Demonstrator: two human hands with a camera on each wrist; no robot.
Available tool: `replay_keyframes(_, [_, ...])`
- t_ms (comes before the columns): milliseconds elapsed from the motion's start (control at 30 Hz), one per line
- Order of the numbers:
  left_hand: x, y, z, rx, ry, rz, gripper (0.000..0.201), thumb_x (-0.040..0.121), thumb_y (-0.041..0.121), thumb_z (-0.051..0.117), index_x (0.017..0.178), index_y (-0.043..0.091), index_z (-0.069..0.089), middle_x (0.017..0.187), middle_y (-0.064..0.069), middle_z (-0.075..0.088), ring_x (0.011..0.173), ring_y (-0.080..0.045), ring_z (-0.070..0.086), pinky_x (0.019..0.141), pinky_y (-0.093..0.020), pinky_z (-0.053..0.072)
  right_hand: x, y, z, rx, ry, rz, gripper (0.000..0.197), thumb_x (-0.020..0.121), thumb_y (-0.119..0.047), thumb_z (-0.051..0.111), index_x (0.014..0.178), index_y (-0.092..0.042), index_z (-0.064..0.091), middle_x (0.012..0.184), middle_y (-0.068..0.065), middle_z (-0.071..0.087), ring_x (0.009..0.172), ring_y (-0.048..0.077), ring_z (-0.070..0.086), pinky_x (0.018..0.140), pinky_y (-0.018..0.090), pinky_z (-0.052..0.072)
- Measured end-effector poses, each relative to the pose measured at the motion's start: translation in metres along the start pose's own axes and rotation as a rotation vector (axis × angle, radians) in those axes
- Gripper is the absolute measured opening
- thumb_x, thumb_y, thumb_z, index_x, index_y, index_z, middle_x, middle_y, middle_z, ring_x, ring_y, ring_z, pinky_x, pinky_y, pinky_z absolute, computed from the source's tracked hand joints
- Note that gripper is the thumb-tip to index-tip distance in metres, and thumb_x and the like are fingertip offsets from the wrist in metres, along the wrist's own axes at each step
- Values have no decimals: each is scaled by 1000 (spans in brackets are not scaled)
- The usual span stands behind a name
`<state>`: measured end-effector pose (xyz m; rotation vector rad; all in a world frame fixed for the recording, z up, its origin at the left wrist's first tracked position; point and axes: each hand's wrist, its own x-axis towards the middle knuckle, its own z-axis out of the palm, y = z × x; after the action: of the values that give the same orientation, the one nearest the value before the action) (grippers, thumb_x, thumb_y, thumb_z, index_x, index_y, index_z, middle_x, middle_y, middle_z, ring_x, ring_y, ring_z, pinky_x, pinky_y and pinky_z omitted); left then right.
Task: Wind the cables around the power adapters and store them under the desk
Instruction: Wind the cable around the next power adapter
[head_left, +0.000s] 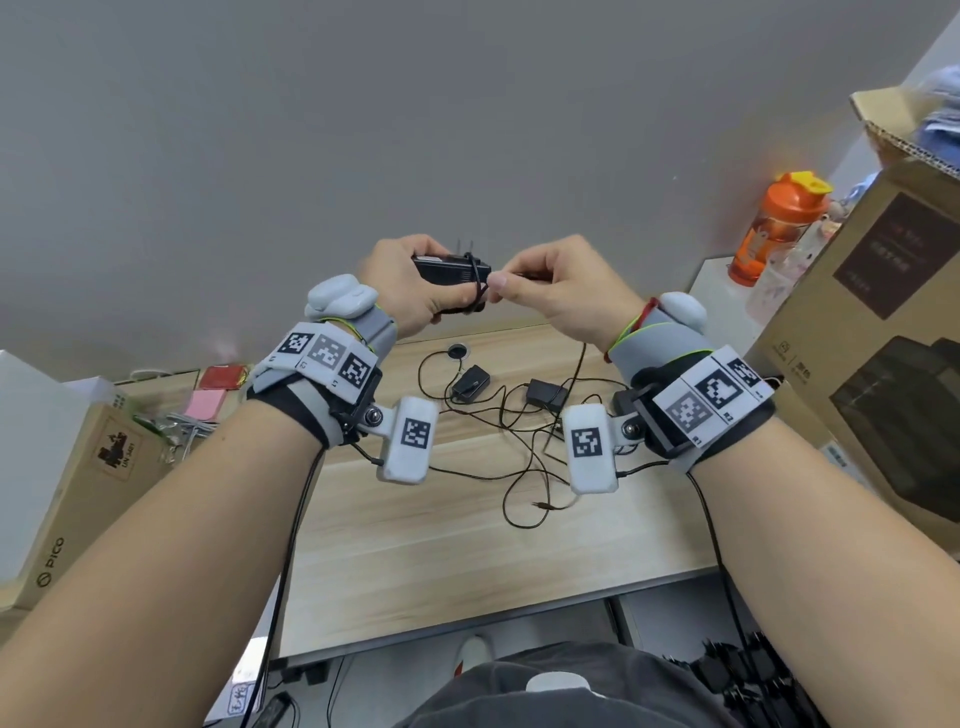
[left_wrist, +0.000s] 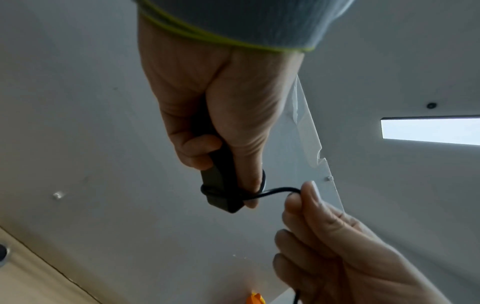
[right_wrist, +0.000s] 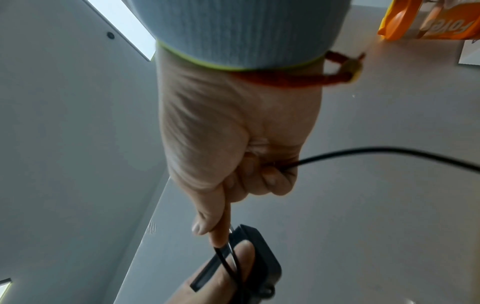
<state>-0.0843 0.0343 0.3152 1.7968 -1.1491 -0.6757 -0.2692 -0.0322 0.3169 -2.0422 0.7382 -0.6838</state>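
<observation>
Head view: left hand (head_left: 410, 283) grips a black power adapter (head_left: 449, 270) raised above the desk (head_left: 415, 545), prongs up, a few turns of cable (left_wrist: 272, 192) round its body. Right hand (head_left: 566, 291), just beside, pinches that cable between thumb and forefinger; the rest trails down to the desk. Two more adapters (head_left: 470, 383) (head_left: 545, 395) lie on the desk behind the wrists, in tangled leads. Orange bottle (head_left: 776, 228) and cardboard boxes (head_left: 878, 332) at right; PICO box (head_left: 78, 493) at left.
</observation>
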Motion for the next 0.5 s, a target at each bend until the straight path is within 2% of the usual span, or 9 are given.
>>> replay_keyframes(67, [-3, 1, 0, 34, -39, 6, 39, 57, 35, 93, 82, 23, 66, 77, -2, 72, 58, -15, 60, 53, -27, 53, 4, 0, -4, -3, 25, 0, 18, 91, -30, 68, 77, -21, 75, 63, -6, 56, 60, 3, 42, 62, 22, 35])
replay_keyframes(167, [-9, 6, 2, 85, -110, 31, 38, 55, 35, 93, 80, 24, 66, 69, 2, 68, 50, -13, 55, 48, -24, 47, 9, 1, -9, 27, 72, -6, 18, 89, -30, 71, 78, -15, 73, 68, 2, 60, 64, 8, 45, 67, 27, 40])
replay_keyframes(333, [-14, 13, 5, 129, -232, 94, 42, 52, 38, 94, 80, 25, 66, 67, 3, 68, 49, -13, 57, 50, -27, 49, 15, 7, -12, 92, 149, -36, 16, 80, -32, 79, 70, -25, 69, 67, 4, 59, 64, 16, 44, 67, 33, 43])
replay_keyframes(400, [-16, 15, 6, 124, -257, 112, 44, 50, 42, 94, 80, 26, 65, 68, 3, 69, 51, -14, 58, 52, -30, 51, 15, 8, -14, 111, 160, -43, 15, 80, -29, 79, 71, -24, 69, 66, 3, 58, 63, 15, 42, 66, 33, 42])
replay_keyframes(500, [-19, 17, 7, 70, -271, 124, 41, 51, 39, 94, 76, 28, 64, 64, 5, 66, 50, -15, 56, 51, -31, 50, 15, 12, -15, 129, 161, -43, 17, 85, -25, 75, 71, -22, 67, 64, -2, 58, 61, 10, 44, 63, 26, 40])
